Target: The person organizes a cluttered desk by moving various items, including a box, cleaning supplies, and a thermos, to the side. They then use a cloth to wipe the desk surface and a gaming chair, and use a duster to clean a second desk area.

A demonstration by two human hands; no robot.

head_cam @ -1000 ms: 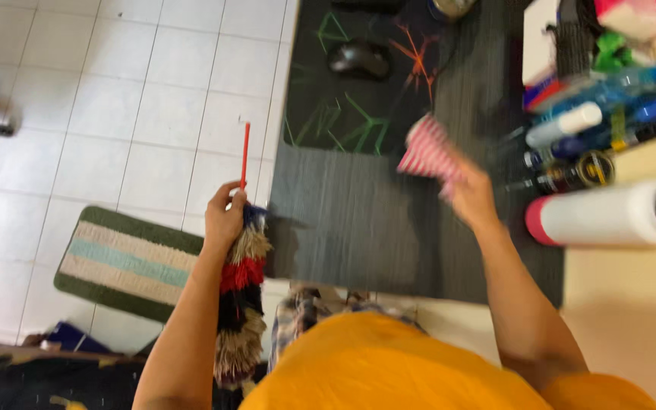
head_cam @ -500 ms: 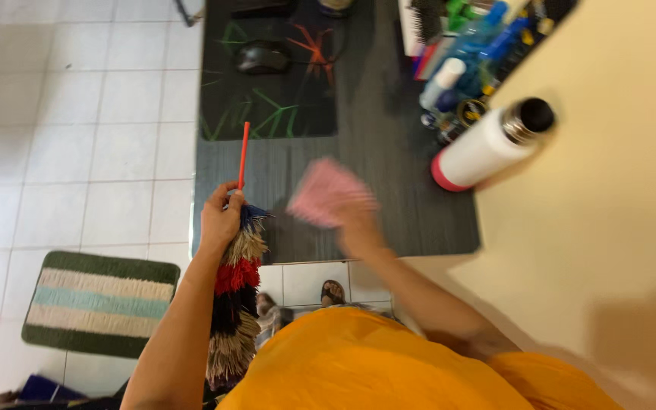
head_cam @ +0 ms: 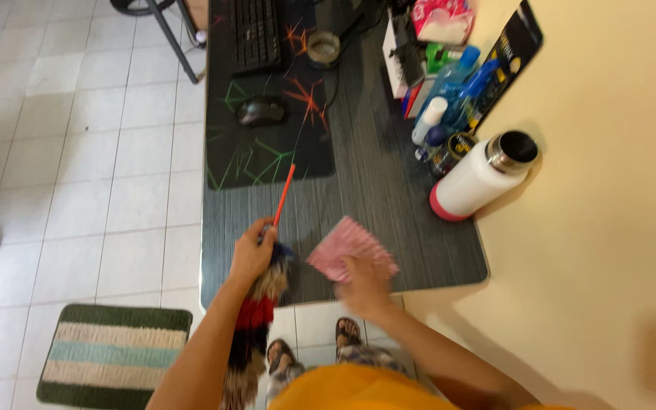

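My left hand [head_cam: 252,254] grips a duster [head_cam: 256,319] with a thin red handle and a shaggy head of tan, red and black strands, held over the near edge of the dark desk [head_cam: 389,190]. The handle points up and away, the head hangs down by my arm. My right hand [head_cam: 364,285] presses a pink striped cloth [head_cam: 348,248] flat on the desk's near edge; the hand is blurred.
A white flask with a pink base [head_cam: 478,176] stands near the cream wall. Bottles and clutter [head_cam: 442,83] crowd the far right. A black mouse [head_cam: 261,112], keyboard [head_cam: 256,34] and patterned mat [head_cam: 267,144] lie further back. A striped green rug [head_cam: 111,355] lies on the tiled floor.
The cloth in my right hand has swept from the desk's right middle toward its near edge. The view pulled back, showing more of the desk. My left hand still holds the duster.
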